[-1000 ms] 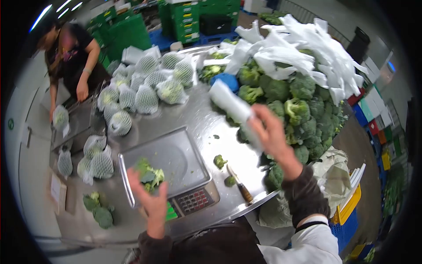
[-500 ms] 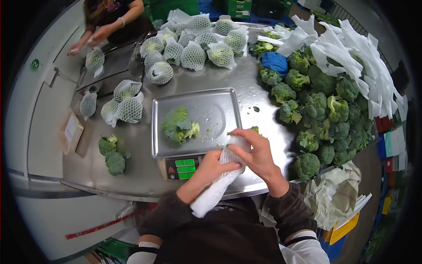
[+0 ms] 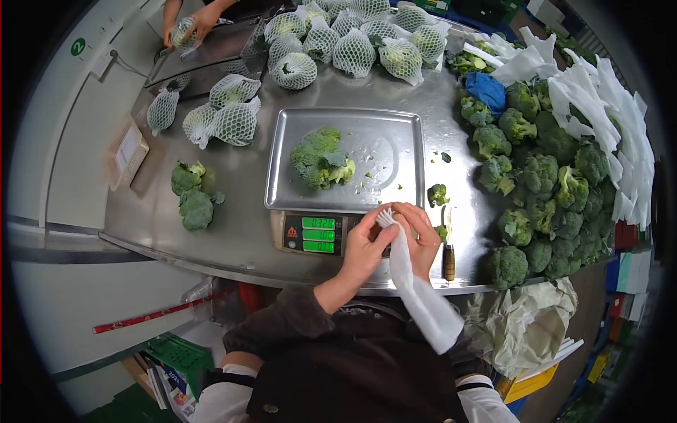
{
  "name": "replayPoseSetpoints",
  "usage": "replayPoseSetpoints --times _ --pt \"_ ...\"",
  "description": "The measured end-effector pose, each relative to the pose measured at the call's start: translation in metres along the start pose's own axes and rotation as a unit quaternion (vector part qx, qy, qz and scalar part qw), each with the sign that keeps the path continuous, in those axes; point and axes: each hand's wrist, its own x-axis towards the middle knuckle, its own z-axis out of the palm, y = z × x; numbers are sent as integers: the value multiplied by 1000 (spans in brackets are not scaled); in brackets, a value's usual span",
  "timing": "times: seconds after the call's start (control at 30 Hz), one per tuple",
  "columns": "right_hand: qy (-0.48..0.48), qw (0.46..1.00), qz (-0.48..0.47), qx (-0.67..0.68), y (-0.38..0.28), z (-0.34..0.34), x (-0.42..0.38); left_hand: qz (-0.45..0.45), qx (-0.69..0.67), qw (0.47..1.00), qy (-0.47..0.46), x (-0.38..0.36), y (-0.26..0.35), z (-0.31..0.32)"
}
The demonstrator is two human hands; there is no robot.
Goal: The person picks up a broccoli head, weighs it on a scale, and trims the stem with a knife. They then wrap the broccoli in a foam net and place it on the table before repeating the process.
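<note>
My left hand (image 3: 361, 255) and my right hand (image 3: 422, 243) are together in front of the scale, their fingers closed on the gathered upper end of a white foam net sleeve (image 3: 415, 296). Its long flat part hangs down toward my apron, slanting right. Behind the hands, a broccoli head (image 3: 312, 156) lies on the steel pan of the scale (image 3: 381, 121), with small green crumbs around it. Green digits glow on the scale's display (image 3: 319, 235). To the right of my hands lies a knife (image 3: 449, 262) with a wooden handle, beside small broccoli pieces (image 3: 437, 194).
Loose broccoli (image 3: 543, 176) is piled at the right, with white sleeves (image 3: 599, 106) and a blue cloth (image 3: 486, 92) on top. Netted broccoli (image 3: 354, 53) stands at the back. Two bare heads (image 3: 195, 209) lie at left. Another person's hands (image 3: 201, 25) hold a wrapped head.
The sleeve's hanging end has swung from lower left to lower right, and its gathered top now shows between my fingers. The view has shifted, revealing the knife. The co-worker's hands have moved.
</note>
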Motion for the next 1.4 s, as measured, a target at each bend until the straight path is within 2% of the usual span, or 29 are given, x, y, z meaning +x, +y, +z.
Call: replayPoseSetpoints --times 0.07,0.13,0.17,0.2,0.23,0.3,0.33,0.37,0.4,0.43,0.47,0.57,0.6,0.67,0.7,0.73,0.77,0.8,0.83,0.87,0.97,1.07,1.13,1.17,1.2,1.23,1.3,1.37,1.4 --pt "-17 995 -77 -68 2 -6 2 96 88 990 55 -3 2 -2" --pt "-16 999 -19 -38 16 -11 2 126 128 979 99 -10 11 -9" --pt "6 977 122 176 25 -13 7 56 78 994 43 -15 22 -20" --pt "28 889 254 379 32 -14 10 -17 28 999 -16 -17 30 -31" --pt "2 844 325 427 36 -10 4 -24 -54 998 23 -15 35 -39" --pt "-202 801 431 363 39 1 -13 -76 -250 958 119 -5 59 -53" --pt "-215 705 503 452 33 -6 -31 -115 -355 918 135 -2 74 -64" --pt "-264 744 527 315 -11 0 -26 -154 -372 911 90 -7 86 -76" --pt "-350 709 486 372 -6 -3 -21 -192 -388 900 46 -16 91 -84" --pt "-432 665 438 425 -1 -5 -17 -282 -319 895 133 -28 75 -84" --pt "-502 666 404 375 -10 -5 0 -272 -379 884 -15 -47 48 -101" --pt "-416 728 367 402 -4 7 32 -302 -194 933 -24 -70 92 -68" --pt "-392 731 372 417 -4 13 42 -276 -186 942 -49 -61 43 -109" --pt "-363 730 408 410 -19 24 59 -301 -260 917 29 -33 42 -128" --pt "-398 768 377 332 -20 29 69 -243 -198 947 76 -24 43 -143" --pt "-427 798 343 250 -22 34 78 -180 -226 957 25 -5 34 -171" --pt "-454 864 215 33 -27 39 87 -166 -66 977 113 6 53 -159" --pt "-454 865 212 33 -29 49 95 -147 94 964 199 15 70 -145" --pt "-370 925 47 -66 -27 61 101 -106 52 970 214 24 69 -141" --pt "-267 942 -121 -162 -25 72 106 -63 9 972 227 31 63 -142" --pt "-149 956 -99 -231 -7 105 115 -53 -68 970 228 50 61 -139" --pt "-207 961 -92 -158 -19 98 109 -54 -145 956 248 51 60 -153" --pt "-198 963 -140 -118 -44 78 88 8 -263 949 174 36 47 -169" --pt "-266 956 -99 -72 -61 66 77 -58 -326 930 159 24 97 -119" --pt "-333 941 -57 -25 -74 56 69 57 -261 955 127 18 76 -139" --pt "-336 940 -55 -25 -82 50 64 31 -261 963 55 13 100 -115" --pt "-433 835 324 107 -92 42 59 11 -257 966 -18 7 118 -86" --pt "-402 806 390 191 -65 40 56 -167 -377 910 36 -1 109 -87" --pt "-374 784 433 242 -62 37 53 -172 -393 903 18 -7 107 -82"
